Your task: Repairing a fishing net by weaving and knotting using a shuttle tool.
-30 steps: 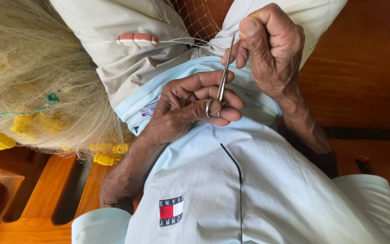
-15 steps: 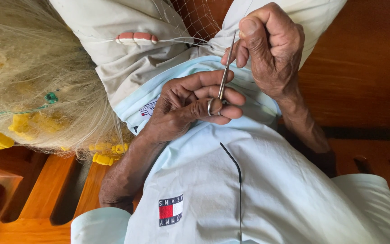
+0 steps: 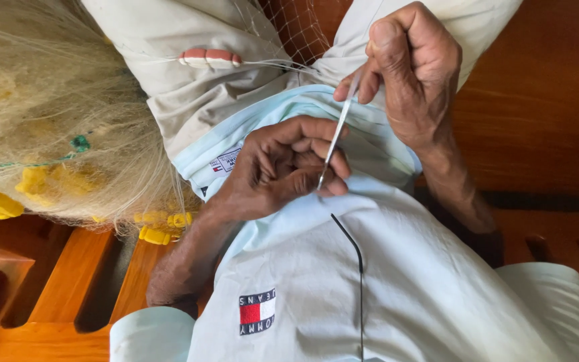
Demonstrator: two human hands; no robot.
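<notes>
— Well, start with the big thing: where does your fishing net (image 3: 48,127) lie?

— Heaped over your left knee, a pale, fine mesh with yellow floats (image 3: 159,228) along its edge, hanging onto the wooden bench (image 3: 61,295). It looks light, soft and limp, and likely to snag, so take it by the edge line (image 3: 263,65) with the pink float (image 3: 209,57) rather than the mesh.

— And my hands?

— Your left hand (image 3: 283,167) curls in your lap, fingers closed round the lower end of a thin metal needle (image 3: 333,141). Your right hand (image 3: 413,74) is clenched above it, pinching the upper end, seemingly with the line.

— How will the needle handle?

— Stiff, smooth and slippery, I judge; grip near its ends, as you do.
</notes>
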